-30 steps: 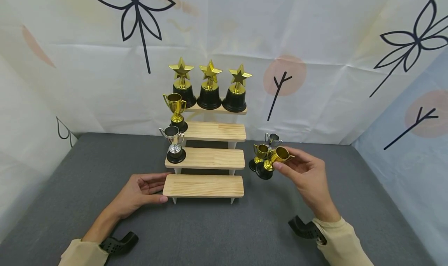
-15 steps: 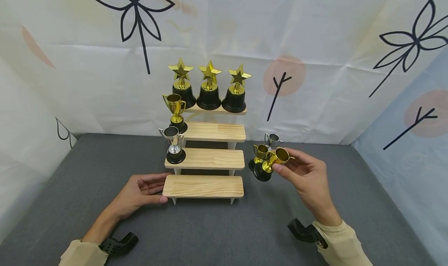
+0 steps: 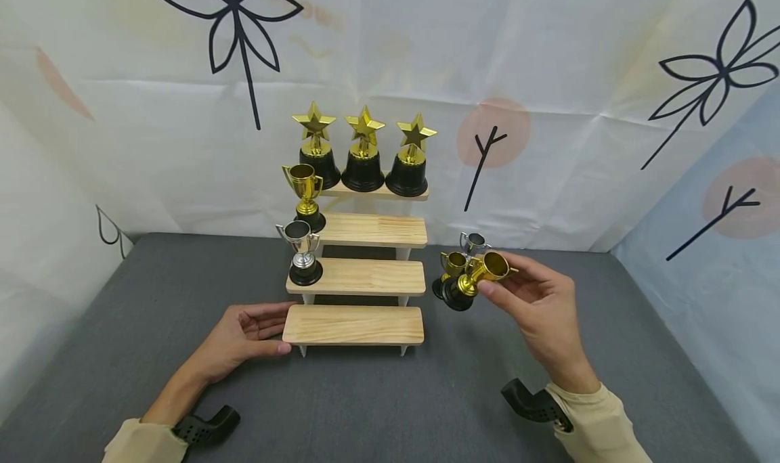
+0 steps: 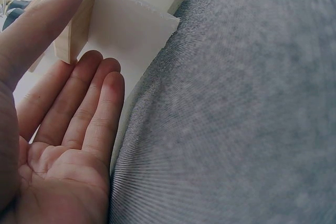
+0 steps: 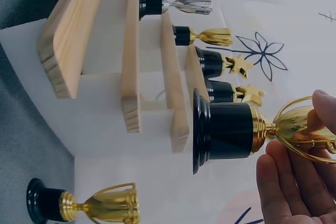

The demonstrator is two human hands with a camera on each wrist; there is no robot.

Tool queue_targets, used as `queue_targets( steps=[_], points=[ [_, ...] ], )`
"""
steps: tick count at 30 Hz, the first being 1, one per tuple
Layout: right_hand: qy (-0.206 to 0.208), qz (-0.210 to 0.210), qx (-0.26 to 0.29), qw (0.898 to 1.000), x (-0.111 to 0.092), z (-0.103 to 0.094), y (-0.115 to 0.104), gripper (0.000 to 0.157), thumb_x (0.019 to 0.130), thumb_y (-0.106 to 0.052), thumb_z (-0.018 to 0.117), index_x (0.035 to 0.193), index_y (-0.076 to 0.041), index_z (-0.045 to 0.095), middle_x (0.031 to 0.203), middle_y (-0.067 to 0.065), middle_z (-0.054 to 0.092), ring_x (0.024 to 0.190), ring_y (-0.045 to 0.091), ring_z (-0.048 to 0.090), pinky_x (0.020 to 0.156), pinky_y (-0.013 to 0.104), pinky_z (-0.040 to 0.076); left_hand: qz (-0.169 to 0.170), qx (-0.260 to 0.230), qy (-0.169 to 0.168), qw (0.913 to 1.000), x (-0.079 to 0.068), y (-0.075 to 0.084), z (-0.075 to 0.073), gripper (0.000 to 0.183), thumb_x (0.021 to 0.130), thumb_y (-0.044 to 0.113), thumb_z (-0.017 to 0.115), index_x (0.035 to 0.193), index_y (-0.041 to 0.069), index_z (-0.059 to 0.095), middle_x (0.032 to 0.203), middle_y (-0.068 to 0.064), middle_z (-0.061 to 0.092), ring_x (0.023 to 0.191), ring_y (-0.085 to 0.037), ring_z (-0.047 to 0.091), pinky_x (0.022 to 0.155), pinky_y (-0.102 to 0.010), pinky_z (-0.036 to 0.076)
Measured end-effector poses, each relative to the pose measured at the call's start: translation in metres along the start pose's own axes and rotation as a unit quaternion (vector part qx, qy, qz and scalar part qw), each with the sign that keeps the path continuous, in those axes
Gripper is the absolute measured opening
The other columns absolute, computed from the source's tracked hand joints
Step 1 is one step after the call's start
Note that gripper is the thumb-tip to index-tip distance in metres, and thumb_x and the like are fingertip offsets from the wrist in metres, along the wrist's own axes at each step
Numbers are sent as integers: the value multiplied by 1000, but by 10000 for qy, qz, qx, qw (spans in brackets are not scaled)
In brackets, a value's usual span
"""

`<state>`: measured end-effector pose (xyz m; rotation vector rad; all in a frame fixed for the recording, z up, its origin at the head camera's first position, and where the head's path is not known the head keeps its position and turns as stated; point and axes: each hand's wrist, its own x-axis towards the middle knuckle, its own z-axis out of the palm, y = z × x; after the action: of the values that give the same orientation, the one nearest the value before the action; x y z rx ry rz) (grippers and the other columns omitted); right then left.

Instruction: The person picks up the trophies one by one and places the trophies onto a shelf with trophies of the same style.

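Note:
My right hand [image 3: 539, 304] pinches a gold trophy cup [image 3: 485, 273] by its bowl, thumb in front. In the right wrist view its black base [image 5: 228, 130] hangs in the air. Just behind it a second gold cup [image 3: 453, 265] and a silver cup [image 3: 473, 242] stand on the table. At the stepped wooden display stand [image 3: 353, 325], my left hand [image 3: 240, 334] rests by the left end of the lowest step, fingers straight. The left wrist view shows those fingertips right at the white side support [image 4: 123, 24].
Gold star trophies [image 3: 363, 145] line the top step. On the left ends of the two steps below stand a gold cup [image 3: 307, 195] and a silver cup [image 3: 302, 252]. The grey table [image 3: 365, 409] meets a patterned cloth backdrop [image 3: 567, 145].
The held gold cup has shifted slightly to the right and tilted a little with my right hand. My left hand stays in place at the stand.

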<state>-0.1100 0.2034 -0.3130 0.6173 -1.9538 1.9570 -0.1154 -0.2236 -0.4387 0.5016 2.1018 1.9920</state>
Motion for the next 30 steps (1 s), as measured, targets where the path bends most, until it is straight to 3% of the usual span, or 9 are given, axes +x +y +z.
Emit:
queue_targets(
  steps=[8,15,24,30],
  points=[
    [52,-28,-135,9999,6,6,-8,40,81,24,69,119,15,66,110,18,71,96,22,72,81,27,63,-63,-26,-2,10000,0,1,0,69,80,-8,81,138,-22,46,139,-43,46,116,-12,65,98,-29,55],
    [-114,-134,233,9996,15,16,-13,39,82,24,69,120,16,65,110,19,72,99,25,72,83,29,63,-64,10,-32,10000,1,0,-1,69,81,-7,81,139,-21,46,141,-42,45,117,-11,65,98,-29,55],
    [-274,-191,315,9989,28,32,-15,40,81,23,70,120,14,66,111,20,71,99,26,71,84,30,63,-73,5,-37,10000,0,-1,-1,69,82,-7,80,139,-21,45,140,-41,46,116,-12,65,98,-28,56],
    [-360,-65,300,9989,35,42,-13,40,82,20,71,121,12,66,109,17,71,95,23,72,74,30,65,-59,-3,-23,10000,0,0,-1,69,81,-7,80,139,-21,46,140,-42,46,116,-12,65,98,-28,56]
  ],
)
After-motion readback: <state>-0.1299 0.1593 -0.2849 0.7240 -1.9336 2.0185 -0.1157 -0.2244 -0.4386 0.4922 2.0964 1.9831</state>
